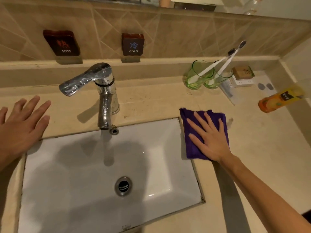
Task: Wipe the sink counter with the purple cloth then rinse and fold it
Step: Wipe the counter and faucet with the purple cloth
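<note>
The purple cloth [191,145] lies folded flat on the beige counter [262,148], right at the sink's right rim. My right hand [210,137] presses flat on top of it, fingers spread and pointing up-left. My left hand [23,125] rests palm down on the counter left of the sink, fingers spread, holding nothing. The white sink basin [67,174] fills the lower middle. A stream of water runs from the chrome faucet [101,91] into the basin.
Two green glasses [198,78] with toothbrushes stand at the back right, beside small boxes [242,76] and a tube. An orange carton [279,100] lies on its side at the far right. HOT and COLD signs sit on the ledge behind the faucet.
</note>
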Demonstrator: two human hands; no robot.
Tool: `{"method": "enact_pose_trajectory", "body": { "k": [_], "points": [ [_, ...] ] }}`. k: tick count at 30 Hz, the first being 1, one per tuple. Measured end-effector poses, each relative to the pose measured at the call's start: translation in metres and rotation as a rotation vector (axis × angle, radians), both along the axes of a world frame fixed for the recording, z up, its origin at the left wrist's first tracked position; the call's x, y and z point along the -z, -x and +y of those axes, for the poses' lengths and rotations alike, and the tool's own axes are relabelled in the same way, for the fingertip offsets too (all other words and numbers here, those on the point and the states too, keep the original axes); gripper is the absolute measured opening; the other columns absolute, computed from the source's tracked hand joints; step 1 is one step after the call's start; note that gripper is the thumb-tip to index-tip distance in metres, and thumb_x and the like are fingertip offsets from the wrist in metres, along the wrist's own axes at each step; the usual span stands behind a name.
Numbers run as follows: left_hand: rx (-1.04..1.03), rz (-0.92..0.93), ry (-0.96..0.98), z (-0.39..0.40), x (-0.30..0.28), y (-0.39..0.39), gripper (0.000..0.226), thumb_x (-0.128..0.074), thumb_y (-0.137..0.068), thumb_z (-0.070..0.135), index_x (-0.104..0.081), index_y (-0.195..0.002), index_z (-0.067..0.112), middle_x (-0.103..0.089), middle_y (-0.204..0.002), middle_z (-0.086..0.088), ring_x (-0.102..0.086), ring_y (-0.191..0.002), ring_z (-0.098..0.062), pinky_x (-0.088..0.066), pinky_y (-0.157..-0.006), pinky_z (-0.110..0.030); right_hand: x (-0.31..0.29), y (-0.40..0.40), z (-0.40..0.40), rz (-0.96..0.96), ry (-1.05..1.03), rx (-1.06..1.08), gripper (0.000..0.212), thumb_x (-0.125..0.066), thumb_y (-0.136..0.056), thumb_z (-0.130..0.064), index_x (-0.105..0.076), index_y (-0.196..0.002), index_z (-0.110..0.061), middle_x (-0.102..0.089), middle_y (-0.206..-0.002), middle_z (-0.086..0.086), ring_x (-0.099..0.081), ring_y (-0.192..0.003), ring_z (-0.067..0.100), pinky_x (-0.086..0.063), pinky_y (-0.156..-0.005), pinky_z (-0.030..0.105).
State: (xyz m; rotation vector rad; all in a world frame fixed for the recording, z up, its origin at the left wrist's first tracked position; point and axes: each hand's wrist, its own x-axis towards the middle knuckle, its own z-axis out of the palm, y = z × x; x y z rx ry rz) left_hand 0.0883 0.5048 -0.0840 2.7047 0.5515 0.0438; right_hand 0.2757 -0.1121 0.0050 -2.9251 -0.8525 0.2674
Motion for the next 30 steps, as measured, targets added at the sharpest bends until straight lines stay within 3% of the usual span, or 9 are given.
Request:
{"method": "enact_pose_trajectory", "body": {
  "k": [5,9,15,18,23,26,30],
  "points": [
    [-0.022,0.093,0.172,0.014,0.028,-0.003,0.056,-0.019,-0.101,0.065,-0.028,-0.155,0.053,-0.019,-0.173,0.009,-0.014,-0.16,-0.017,-0.01,-0.131,-0.049,-0.006,0.097,-0.069,0.041,-0.03,-0.055,0.056,-0.028,-0.103,-0.06,-0.027,-0.156,-0.045,-0.019,-0.168,-0.011,-0.012,-0.157,0.026,-0.004,-0.119,0.069],
    [0.047,0.116,0.057,0.014,0.033,-0.003,0.063,-0.015,-0.102,0.06,-0.026,-0.161,0.041,-0.02,-0.173,0.002,-0.012,-0.161,-0.024,-0.012,-0.129,-0.057,-0.008,0.119,-0.09,0.087,0.044,-0.064,0.054,-0.03,-0.102,-0.063,-0.03,-0.154,-0.049,-0.02,-0.168,-0.013,-0.012,-0.157,0.026,-0.008,-0.117,0.072],
    [0.065,0.044,-0.055,-0.01,-0.011,0.0,0.057,-0.015,-0.101,0.061,-0.024,-0.157,0.053,-0.005,-0.173,0.018,-0.01,-0.16,-0.018,-0.008,-0.128,-0.06,-0.009,0.05,-0.048,0.085,0.07,-0.035,0.057,-0.023,-0.098,-0.073,-0.023,-0.153,-0.056,-0.017,-0.168,-0.015,-0.008,-0.157,0.024,-0.009,-0.116,0.073],
    [0.043,-0.012,-0.021,-0.016,-0.024,-0.001,0.054,-0.015,-0.101,0.065,-0.026,-0.153,0.059,-0.002,-0.169,0.03,-0.002,-0.154,0.001,-0.007,-0.128,-0.056,-0.006,-0.021,-0.005,0.041,0.067,0.003,0.056,-0.018,-0.096,-0.075,-0.015,-0.15,-0.063,-0.013,-0.168,-0.016,-0.005,-0.157,0.021,-0.006,-0.118,0.071],
    [0.063,0.039,-0.113,-0.015,-0.022,0.001,0.06,-0.018,-0.106,0.061,-0.025,-0.161,0.039,-0.017,-0.173,0.006,-0.015,-0.159,-0.024,-0.01,-0.127,-0.06,-0.001,-0.086,0.038,0.014,0.038,0.004,0.057,-0.018,-0.095,-0.074,-0.014,-0.15,-0.062,-0.01,-0.168,-0.018,-0.003,-0.157,0.02,0.0,-0.119,0.07],
    [0.005,0.04,-0.08,-0.011,-0.018,-0.001,0.063,-0.016,-0.101,0.063,-0.031,-0.158,0.041,-0.022,-0.172,0.003,-0.023,-0.153,-0.035,-0.015,-0.126,-0.061,0.002,-0.077,0.032,-0.008,0.02,-0.029,0.057,-0.017,-0.097,-0.071,-0.013,-0.153,-0.058,-0.008,-0.169,-0.019,0.0,-0.157,0.018,0.0,-0.118,0.07],
    [0.018,0.022,-0.092,-0.014,-0.02,-0.002,0.066,-0.013,-0.101,0.065,-0.03,-0.159,0.04,-0.018,-0.173,0.009,-0.024,-0.152,-0.036,-0.015,-0.125,-0.062,0.002,-0.033,0.006,-0.021,0.004,-0.101,0.058,-0.02,-0.1,-0.067,-0.018,-0.156,-0.052,-0.009,-0.169,-0.017,0.0,-0.158,0.02,-0.002,-0.118,0.072]
  ]
}}
